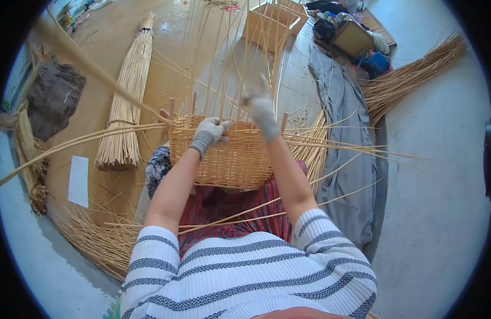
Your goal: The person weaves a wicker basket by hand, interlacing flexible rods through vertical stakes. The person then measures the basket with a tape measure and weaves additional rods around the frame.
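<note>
A half-woven wicker basket [232, 159] rests at my lap, with tall thin stakes [224, 87] rising from its upper edge. My left hand [209, 133], in a pale work glove, is closed on the basket's upper edge, fingers curled among the stakes. Also gloved, my right hand [262, 111] is raised just above the basket's right part. Motion blurs its fingers, so I cannot make out whether it holds anything. Short wooden pegs [284, 122] stick up at the basket's corners. Long loose rods [91, 135] reach out from its left side, and more fan out at the right.
A tied bundle of peeled rods [126, 95] lies at the left. Brown rods [415, 80] lie at the right beyond a grey cloth [344, 154]. A wooden box [275, 25] stands ahead, and loose rods [99, 236] spread at the lower left. A white sheet [78, 181] lies nearby.
</note>
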`<state>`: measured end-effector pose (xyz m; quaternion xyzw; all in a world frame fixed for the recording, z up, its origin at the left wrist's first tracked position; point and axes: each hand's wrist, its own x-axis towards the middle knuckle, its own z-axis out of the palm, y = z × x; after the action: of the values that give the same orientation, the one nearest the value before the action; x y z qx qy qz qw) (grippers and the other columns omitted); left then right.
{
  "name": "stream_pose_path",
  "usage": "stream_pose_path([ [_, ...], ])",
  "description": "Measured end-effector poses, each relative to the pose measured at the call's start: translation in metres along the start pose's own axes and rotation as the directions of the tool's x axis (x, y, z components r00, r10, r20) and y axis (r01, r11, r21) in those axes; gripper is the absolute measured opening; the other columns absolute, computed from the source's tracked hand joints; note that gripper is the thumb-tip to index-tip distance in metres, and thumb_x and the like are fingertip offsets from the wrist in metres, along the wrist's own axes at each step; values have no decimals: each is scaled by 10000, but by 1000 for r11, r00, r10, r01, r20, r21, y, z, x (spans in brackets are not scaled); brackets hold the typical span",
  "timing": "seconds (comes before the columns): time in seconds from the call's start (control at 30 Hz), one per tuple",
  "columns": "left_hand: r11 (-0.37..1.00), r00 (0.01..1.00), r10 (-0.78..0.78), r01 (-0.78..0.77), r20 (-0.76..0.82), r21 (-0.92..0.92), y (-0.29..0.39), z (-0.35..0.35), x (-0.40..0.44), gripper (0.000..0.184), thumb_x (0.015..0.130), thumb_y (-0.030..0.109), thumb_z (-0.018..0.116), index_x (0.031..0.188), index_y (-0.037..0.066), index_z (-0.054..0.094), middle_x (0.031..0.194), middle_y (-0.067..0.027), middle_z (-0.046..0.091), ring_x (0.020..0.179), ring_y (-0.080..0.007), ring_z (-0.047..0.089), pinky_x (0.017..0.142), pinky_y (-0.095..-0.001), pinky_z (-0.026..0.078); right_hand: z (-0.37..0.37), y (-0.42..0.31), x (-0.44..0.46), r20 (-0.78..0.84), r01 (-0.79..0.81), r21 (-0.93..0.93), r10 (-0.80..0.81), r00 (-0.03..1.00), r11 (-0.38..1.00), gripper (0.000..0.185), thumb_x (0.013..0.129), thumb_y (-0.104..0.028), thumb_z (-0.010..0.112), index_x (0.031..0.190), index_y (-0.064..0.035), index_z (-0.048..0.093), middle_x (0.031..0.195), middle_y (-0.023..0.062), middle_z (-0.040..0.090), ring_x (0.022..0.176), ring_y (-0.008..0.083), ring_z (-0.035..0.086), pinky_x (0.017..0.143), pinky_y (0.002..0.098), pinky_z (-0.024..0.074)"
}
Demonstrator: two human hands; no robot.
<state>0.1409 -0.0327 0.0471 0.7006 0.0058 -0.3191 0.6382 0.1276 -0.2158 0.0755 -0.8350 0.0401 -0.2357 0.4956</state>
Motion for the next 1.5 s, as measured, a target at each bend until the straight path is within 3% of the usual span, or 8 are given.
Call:
stream_pose_path([
  [0.57,601,670,715,-443,-200,665,42,30,-18,438,880,471,639,1021,57,618,924,-167,695,785,-278,690,669,-381,520,-90,14,-100,-413,-143,598,455,789,789,108,957,-79,552,1037,-47,488,846,82,661,730,141,661,472,211,475],
  [0.67,882,988,-24,-52,155,468,32,79,-3,341,935,359,588,1028,31,586,762,-108,674,615,-192,665,604,-376,504,-101,14,-102,-360,-192,627,500,788,755,127,929,-54,576,1029,-33,500,872,87,664,764,147,662,526,239,503],
  [0.87,724,980,193,-171,43,668,1,87,28,397,955,407,544,982,14,591,759,-88,658,542,-192,670,523,-329,539,-50,-10,31,-89,382,-571,-518,851,726,380,877,-11,566,1255,1,521,1125,122,637,984,210,626,855,284,501],
  [0.93,835,995,89,-102,50,540,24,86,9,361,943,366,565,986,8,594,788,-101,665,564,-192,681,534,-315,549,-70,-26,35,16,87,-561,-94,995,823,383,887,-19,545,1269,-9,516,1095,131,642,986,201,629,838,295,510],
  [1.07,975,987,-94,65,128,214,24,89,9,253,912,262,622,978,19,600,812,-97,668,581,-185,689,525,-289,558,-128,27,-66,-240,-137,488,284,928,862,115,935,-97,498,976,-53,596,834,93,656,839,166,635,626,319,531],
  [1.2,985,995,10,-26,98,172,22,93,3,235,894,222,652,1028,36,600,851,-94,679,571,-190,684,492,-285,538,-131,-27,-135,-177,-643,346,720,671,683,104,924,-149,565,957,-60,609,907,88,662,883,182,640,717,318,533],
  [1.27,975,994,38,-59,101,213,15,93,-5,238,887,159,655,1085,39,600,949,-116,685,633,-178,690,534,-273,541,-113,-34,-119,-50,166,-641,-256,965,750,294,845,-253,693,1095,-116,620,997,114,660,994,266,618,886,414,466],
  [1.5,887,803,286,-428,-524,-172,-49,-45,-54,293,901,115,670,1160,38,557,996,-90,652,700,-133,646,603,-245,543,-99,-32,-96,92,-34,-784,170,981,620,607,638,-463,792,1188,-250,646,1120,136,603,1101,316,531,1038,503,300],
])
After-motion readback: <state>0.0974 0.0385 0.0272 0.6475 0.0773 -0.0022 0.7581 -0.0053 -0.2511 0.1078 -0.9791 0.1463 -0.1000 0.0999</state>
